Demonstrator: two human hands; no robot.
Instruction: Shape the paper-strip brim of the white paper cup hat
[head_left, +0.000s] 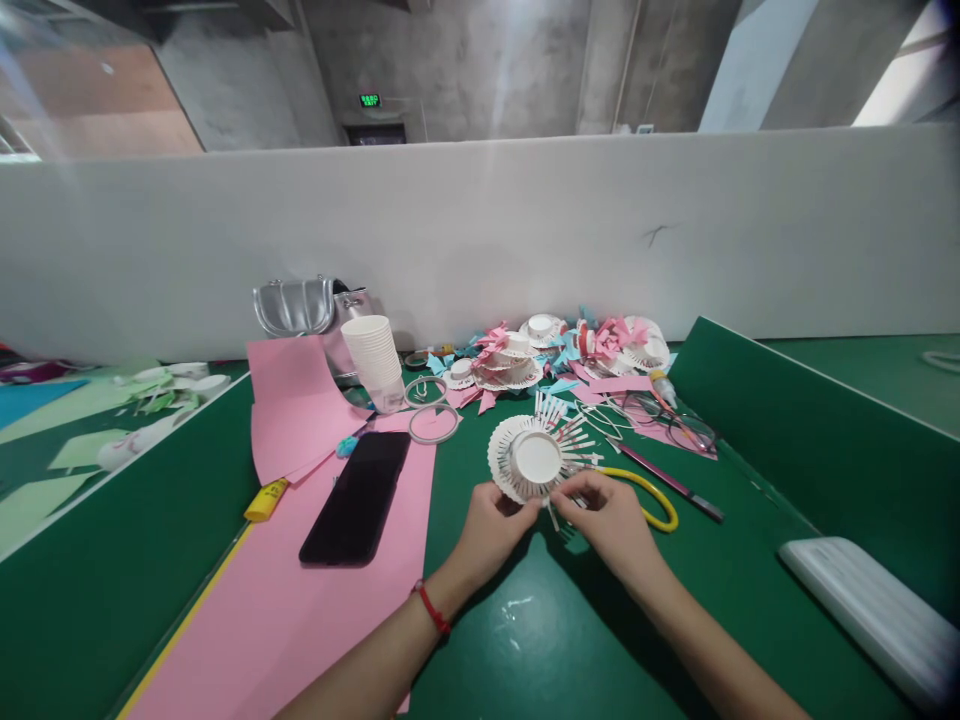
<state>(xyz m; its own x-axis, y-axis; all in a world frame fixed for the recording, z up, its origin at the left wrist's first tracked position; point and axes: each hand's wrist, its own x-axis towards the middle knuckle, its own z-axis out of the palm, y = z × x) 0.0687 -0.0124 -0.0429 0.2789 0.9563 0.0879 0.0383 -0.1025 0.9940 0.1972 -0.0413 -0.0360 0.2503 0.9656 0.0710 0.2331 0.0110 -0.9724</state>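
Note:
A white paper cup (535,457) lies upside down on the green table (570,640), its wall cut into thin strips that fan out flat around the round base. My left hand (491,528) pinches the fringe at the cup's near left edge. My right hand (611,515) pinches strips at the near right edge, fingers closed on them. A red cord circles my left wrist. Yellow-handled scissors (651,492) lie just beyond my right hand.
A black phone (357,497) rests on pink paper sheets (300,590). Behind are a stack of white cups (372,358), tape rings (433,422), a silver bag (298,305), a pile of finished cup crafts (570,352), glasses (679,428), a yellow glue stick (265,500) and a white object (870,610).

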